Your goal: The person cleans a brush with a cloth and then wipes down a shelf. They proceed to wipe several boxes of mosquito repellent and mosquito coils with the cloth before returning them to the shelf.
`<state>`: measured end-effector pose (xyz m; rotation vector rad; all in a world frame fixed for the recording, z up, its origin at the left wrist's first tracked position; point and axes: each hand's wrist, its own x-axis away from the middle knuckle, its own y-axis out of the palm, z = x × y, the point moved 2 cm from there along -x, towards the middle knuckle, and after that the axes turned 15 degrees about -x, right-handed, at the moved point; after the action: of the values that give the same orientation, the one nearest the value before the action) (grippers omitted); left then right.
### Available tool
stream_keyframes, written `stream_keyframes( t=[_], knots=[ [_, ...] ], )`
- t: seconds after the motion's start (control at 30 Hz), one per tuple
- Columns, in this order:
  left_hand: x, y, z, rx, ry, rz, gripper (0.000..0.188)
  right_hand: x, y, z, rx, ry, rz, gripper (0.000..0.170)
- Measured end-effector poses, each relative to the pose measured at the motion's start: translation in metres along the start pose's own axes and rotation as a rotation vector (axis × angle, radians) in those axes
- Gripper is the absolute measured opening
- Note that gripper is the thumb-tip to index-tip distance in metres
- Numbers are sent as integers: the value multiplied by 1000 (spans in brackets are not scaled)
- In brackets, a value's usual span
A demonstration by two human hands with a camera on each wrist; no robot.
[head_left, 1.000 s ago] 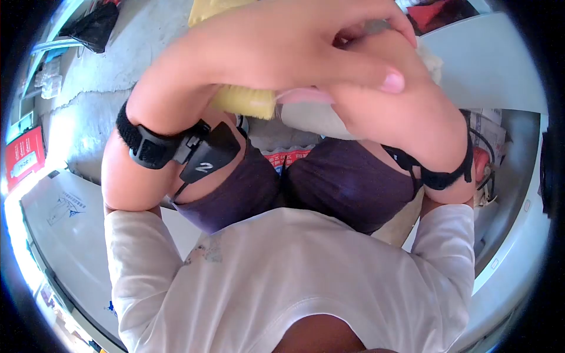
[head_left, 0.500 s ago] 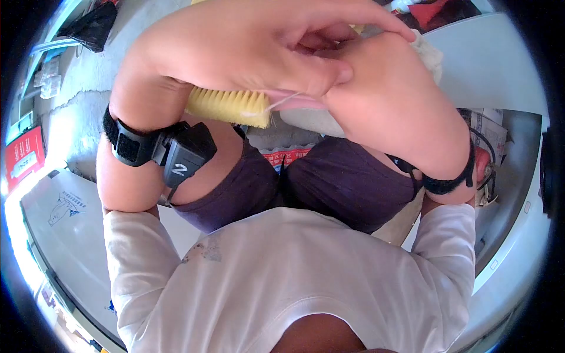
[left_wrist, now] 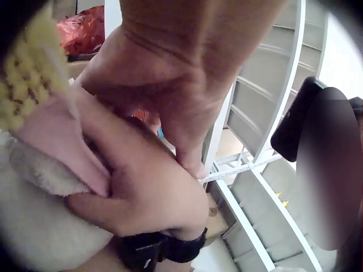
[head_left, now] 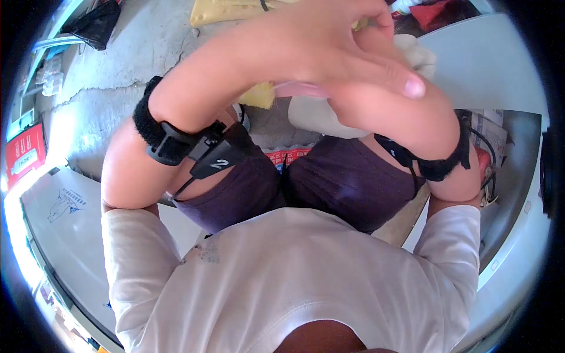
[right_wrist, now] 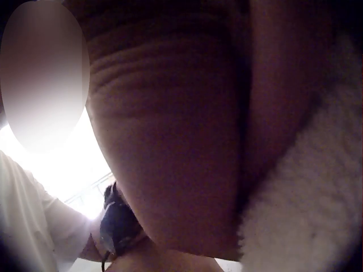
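The person sits bent over with both forearms crossing in front of the knees. The right hand is clamped round the pink handle of a brush, whose yellow bristles stick out on the person's left, out past the fingers. The brush is held up in the air above the floor, ahead of the lap. Just below its handle bulges a fluffy white piece, which also shows beyond the right arm; I can't tell what holds it up.

The left hand lies across the top of the right one, thumb stretched out over the right forearm and the other fingers bending down on the far side. Whether they are closed on something, I can't tell from here. A bit of yellow peeks out between them.

Each wrist wears a black strap; the left one carries a box marked 2. White shirt, dark purple shorts. Off to the person's left are a black bag and a red sign; a yellow sheet lies on the floor ahead.
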<state>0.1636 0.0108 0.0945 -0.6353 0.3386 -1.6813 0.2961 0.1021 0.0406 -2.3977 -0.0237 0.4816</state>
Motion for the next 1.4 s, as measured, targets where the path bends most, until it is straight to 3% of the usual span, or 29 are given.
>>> stream_keyframes(
  t=[0.07,0.2,0.3,0.37,0.43,0.5,0.57,0.7,0.77,0.8,0.87,0.93,1.0,1.1,1.2,1.3,1.4],
  knots=[
    [3,7,8,-167,-10,111,74,3,-2,-4,-3,29,7,18],
    [-2,15,12,-211,-76,124,79,10,-5,-6,-28,77,25,13],
    [-11,1,30,-78,-206,-29,75,6,-6,-11,-22,219,35,12],
    [-8,-3,28,-47,-112,-25,70,-1,-5,-10,51,270,12,11],
    [3,5,12,-126,105,121,65,-5,-5,-12,12,316,26,11],
    [7,12,16,-185,141,254,58,-10,-8,-18,-102,374,87,9],
    [6,11,14,-150,185,202,55,-12,-7,-20,-19,333,97,8],
    [-3,-14,-17,123,484,-127,53,-14,-9,-25,-135,382,128,8],
    [-3,-14,-17,199,456,-140,54,-18,-6,-28,-126,367,158,12],
    [3,-11,-2,194,346,-101,54,-20,-5,-29,-91,341,174,14],
    [2,-7,-3,236,327,-78,56,-20,-7,-26,32,356,82,18],
    [-7,3,-29,336,449,-112,58,-21,-8,-25,103,376,13,20],
    [-11,8,-41,448,456,-161,59,-25,-8,-26,127,403,-35,21],
    [-7,6,-39,568,357,-186,60,-25,-8,-30,500,120,-220,19],
    [-4,7,-34,496,332,-90,59,-25,-10,-29,392,171,-207,17],
    [-1,8,-16,253,293,27,59,-19,-2,-24,-209,428,112,13],
    [-6,-14,-6,298,82,-123,62,-13,2,-16,-249,357,171,13]
  ],
)
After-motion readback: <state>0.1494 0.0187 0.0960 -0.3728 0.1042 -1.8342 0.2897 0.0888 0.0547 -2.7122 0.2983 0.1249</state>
